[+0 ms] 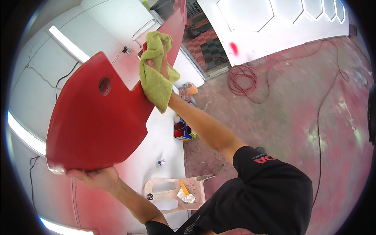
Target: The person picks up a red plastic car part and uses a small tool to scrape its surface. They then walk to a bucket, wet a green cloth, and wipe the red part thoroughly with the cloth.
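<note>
A large red painted panel (pixel 94 125), looking like a piece of car bodywork, is held up at the left. It has a round recess (pixel 104 86) near its top and a narrower part running off toward the far side. My left hand (pixel 98 178) grips its lower edge, the fingers partly hidden behind it. A green cloth (pixel 156 84) drapes over the narrow part. My right hand (pixel 158 67) is wrapped in this cloth and closed on it, against the panel; most of its fingers are covered.
Below the panel stands a pale plastic chair (pixel 197 192) bearing an orange-yellow tool and white crumpled material. Cans (pixel 183 130) and an orange-labelled container (pixel 190 88) stand along the wall. A coiled red hose (pixel 243 80) trails across the stained floor (pixel 290 113). Lit tubes (pixel 68 43) line the white wall.
</note>
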{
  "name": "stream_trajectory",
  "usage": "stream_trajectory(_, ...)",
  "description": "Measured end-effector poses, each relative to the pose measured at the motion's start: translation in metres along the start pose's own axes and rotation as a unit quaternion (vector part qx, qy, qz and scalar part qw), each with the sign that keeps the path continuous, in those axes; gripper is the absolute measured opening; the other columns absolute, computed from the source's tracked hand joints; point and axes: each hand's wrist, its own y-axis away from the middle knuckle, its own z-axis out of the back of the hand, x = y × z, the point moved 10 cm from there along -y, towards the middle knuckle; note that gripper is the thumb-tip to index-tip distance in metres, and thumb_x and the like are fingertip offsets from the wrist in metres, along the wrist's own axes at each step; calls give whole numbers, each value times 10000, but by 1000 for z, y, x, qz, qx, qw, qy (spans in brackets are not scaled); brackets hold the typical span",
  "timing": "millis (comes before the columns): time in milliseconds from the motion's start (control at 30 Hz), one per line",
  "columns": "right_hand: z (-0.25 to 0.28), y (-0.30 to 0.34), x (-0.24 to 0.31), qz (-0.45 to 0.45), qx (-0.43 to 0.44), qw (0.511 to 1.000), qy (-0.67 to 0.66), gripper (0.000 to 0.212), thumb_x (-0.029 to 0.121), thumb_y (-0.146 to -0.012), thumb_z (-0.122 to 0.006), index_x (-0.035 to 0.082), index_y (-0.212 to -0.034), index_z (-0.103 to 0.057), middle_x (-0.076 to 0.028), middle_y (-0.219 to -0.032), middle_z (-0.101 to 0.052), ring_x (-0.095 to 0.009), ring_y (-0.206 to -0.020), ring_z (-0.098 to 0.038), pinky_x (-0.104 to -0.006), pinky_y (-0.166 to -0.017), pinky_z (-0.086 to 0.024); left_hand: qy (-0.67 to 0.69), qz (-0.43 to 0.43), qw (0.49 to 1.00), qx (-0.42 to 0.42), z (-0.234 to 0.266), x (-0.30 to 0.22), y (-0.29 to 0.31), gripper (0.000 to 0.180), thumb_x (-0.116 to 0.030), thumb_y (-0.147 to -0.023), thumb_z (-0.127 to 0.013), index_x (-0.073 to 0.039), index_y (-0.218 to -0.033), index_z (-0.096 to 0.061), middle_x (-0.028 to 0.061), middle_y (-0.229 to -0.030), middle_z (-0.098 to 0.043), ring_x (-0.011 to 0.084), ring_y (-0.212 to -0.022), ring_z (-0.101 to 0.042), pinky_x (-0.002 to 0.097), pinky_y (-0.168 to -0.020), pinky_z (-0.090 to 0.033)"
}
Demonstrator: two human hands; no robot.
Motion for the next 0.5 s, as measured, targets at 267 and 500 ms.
stream_trajectory(267, 30, -106, -29, 202, 22, 973, 110, 399, 281, -987, -557, 21, -1289, -538, -185, -1331, -488, -401, -1306, -401, -503, -1108, -306, -35, -23, 995, -95, 41, 6, -14, 615, -538, -1006, -515, -89, -1423, -462, 80, -1423, -515, 256, -1270, -538, 446, -1039, -524)
stream_trajectory(500, 103, -247, -191, 149, 104, 967, 177, 277, 140, -999, -517, 24, -1249, -533, -147, -1064, -604, -358, -1011, -549, -470, -891, -462, -316, -174, 930, -74, 56, -29, 4, 588, -418, -946, -662, -151, -1432, -467, 84, -1471, -485, 259, -1295, -524, 467, -1045, -528)
